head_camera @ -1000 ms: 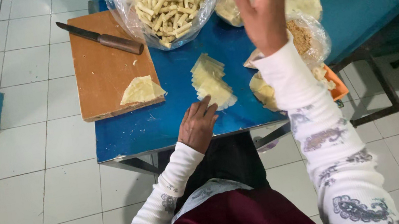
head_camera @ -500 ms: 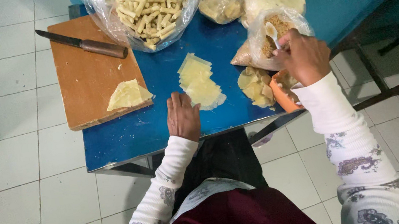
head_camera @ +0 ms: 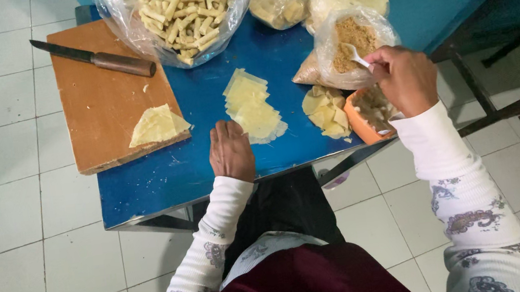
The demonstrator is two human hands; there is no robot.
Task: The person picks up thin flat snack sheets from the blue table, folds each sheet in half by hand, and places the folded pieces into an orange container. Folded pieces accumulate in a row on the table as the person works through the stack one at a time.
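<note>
A low blue table (head_camera: 165,185) is being worked at from above, with the person seated at its six o'clock edge. At ten o'clock a wooden cutting board (head_camera: 101,106) is lying on it, carrying a knife (head_camera: 94,57) along its far edge and one pale folded wrapper (head_camera: 157,125) near its five o'clock corner. At twelve o'clock an open plastic bag of rolled sticks (head_camera: 182,9) is resting, and towards two o'clock further bags are being kept, among them a clear bag of brown crumbly filling (head_camera: 353,40).

The right hand (head_camera: 406,76) is being held at three o'clock, just over the filling bag's mouth and above an orange tub (head_camera: 363,119). Its fingers are curled together and are pinching the handle of a small white spoon (head_camera: 355,54), whose bowl is being pointed into the filling. The left hand (head_camera: 231,151) is being rested flat on the table at the centre, fingers lying close together, fingertips touching the near edge of a stack of wrapper sheets (head_camera: 253,103). A second small heap of wrapper pieces (head_camera: 327,109) is lying between that stack and the tub.

Compared with a second ago, the right hand is no longer being raised high over the far bags; it has been brought down to the filling bag and the spoon is now being gripped. The left hand has barely been shifted and is being kept by the sheets. Filling is judged as being scooped for a wrapper.
</note>
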